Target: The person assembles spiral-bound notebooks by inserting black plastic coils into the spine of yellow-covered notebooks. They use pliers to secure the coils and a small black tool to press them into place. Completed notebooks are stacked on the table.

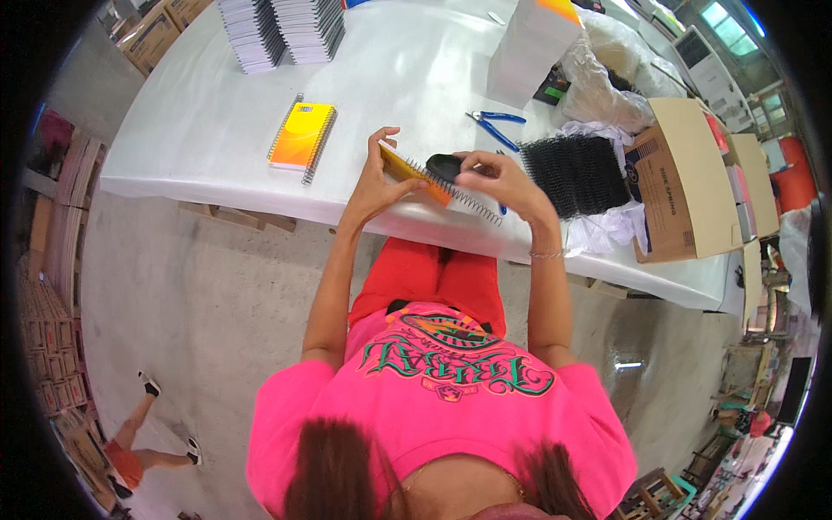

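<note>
My left hand (380, 186) grips a small yellow-and-orange notebook (397, 163), tilted up over the table's near edge. A metal spiral coil (479, 208) runs along the notebook's edge, and its free end sticks out past the corner toward the lower right. Closed at that edge, my right hand (505, 184) holds a rounded black object (444, 167) against the coil; its exact kind is unclear. A second yellow-and-orange spiral notebook (301, 139) lies flat to the left, with coil ends reaching beyond its cover.
Blue-handled pliers (498, 130) lie beyond my right hand. Rows of black coils (576, 178) rest on white wrapping, beside an open cardboard box (672, 186). Stacked spiral notebooks (309, 33) stand at the far left, a tall white stack (527, 54) at the back. Another person's legs (139, 425) show lower left.
</note>
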Action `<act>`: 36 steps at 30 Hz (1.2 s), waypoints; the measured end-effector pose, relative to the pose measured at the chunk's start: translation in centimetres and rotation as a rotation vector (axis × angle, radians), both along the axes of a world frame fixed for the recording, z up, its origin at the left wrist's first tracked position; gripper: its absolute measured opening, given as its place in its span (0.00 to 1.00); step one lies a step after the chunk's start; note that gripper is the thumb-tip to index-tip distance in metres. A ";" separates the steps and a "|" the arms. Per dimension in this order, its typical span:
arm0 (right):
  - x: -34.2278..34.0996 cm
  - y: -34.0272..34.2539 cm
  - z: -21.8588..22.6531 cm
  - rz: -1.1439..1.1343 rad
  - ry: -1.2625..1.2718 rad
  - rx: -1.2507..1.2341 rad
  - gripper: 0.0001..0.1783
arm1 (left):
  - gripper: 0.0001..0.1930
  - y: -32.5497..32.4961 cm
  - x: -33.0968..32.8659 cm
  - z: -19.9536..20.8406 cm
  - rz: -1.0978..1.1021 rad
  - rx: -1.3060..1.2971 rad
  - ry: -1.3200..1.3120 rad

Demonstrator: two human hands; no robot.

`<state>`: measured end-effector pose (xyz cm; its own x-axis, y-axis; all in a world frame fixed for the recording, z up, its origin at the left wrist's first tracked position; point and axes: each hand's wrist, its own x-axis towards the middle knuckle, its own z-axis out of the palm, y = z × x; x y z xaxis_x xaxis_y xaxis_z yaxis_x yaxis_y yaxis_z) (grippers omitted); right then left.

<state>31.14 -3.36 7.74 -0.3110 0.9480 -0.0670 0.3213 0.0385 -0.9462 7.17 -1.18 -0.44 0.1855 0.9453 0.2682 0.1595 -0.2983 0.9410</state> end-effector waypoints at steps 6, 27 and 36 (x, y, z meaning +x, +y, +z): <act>-1.0 0.9 -0.4 -0.006 -0.226 0.208 0.21 | 0.53 0.1 -0.3 -0.1 -0.024 0.025 -0.008; -2.1 1.7 0.8 -0.006 0.049 -0.022 0.18 | 0.51 -0.4 -0.1 0.5 -0.067 -0.010 -0.050; -3.0 1.3 0.0 -0.075 0.000 0.098 0.22 | 0.50 -0.5 -0.1 1.0 -0.090 -0.043 -0.073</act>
